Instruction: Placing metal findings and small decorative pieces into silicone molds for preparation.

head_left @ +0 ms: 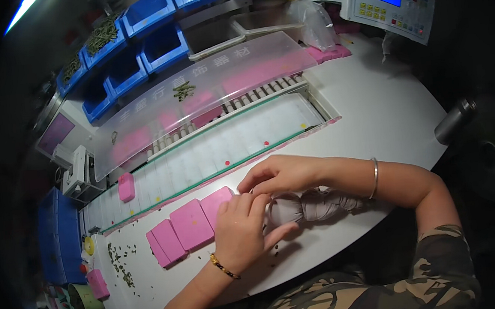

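Observation:
Three pink rectangular blocks (191, 224) lie in a row on the white table, left of my hands. My left hand (243, 226) rests over the right end of that row, thumb spread away from the fingers, wearing a dark and gold bracelet. Close beside it, my right hand (277, 175) has its fingers curled down at the upper right corner of the rightmost block. Whatever lies under those fingertips is hidden. A lumpy greyish bundle (319, 205), seemingly of bunched wrapping, stretches rightward from between my hands, partly under my right forearm.
Behind the blocks runs a pale conveyor belt (217, 154) carrying one pink block (126, 187). A clear cover (203, 80) with green pieces on it slants above rollers. Blue bins (148, 11) line the back. A control panel (388, 1) stands right. Small dark bits (123, 264) lie left.

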Demonstrator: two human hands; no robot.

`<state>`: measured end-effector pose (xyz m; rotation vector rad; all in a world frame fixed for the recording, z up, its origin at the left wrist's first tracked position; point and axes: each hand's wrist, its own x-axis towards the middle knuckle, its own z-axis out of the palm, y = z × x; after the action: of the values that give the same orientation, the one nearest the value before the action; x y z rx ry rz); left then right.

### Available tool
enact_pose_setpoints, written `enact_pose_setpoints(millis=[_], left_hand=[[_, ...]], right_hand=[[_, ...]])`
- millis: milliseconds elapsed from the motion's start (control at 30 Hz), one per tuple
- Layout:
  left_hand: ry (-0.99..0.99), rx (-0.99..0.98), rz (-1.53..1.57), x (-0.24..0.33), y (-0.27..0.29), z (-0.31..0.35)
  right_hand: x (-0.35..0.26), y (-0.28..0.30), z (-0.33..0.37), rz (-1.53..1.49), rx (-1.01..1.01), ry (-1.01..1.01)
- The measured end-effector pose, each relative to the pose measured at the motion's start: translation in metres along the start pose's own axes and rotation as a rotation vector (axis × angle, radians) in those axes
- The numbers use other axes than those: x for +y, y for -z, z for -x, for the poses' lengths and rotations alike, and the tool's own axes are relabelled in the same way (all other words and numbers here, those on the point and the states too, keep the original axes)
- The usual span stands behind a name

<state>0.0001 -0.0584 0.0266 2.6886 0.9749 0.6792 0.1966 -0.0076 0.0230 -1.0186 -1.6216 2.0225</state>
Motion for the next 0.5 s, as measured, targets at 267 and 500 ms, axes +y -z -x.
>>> enact_pose_setpoints(millis=[267, 500], left_hand=[[0.198, -0.18, 0.021, -0.057, 0.018, 0.017], [0.222, -0.184, -0.005, -0.062, 0.031, 0.013]], right_hand=[[-0.025, -0.012, 0.07, 0.465, 0.439, 0.171], [0.018, -0.061, 0.094, 1.184, 0.483, 0.244]])
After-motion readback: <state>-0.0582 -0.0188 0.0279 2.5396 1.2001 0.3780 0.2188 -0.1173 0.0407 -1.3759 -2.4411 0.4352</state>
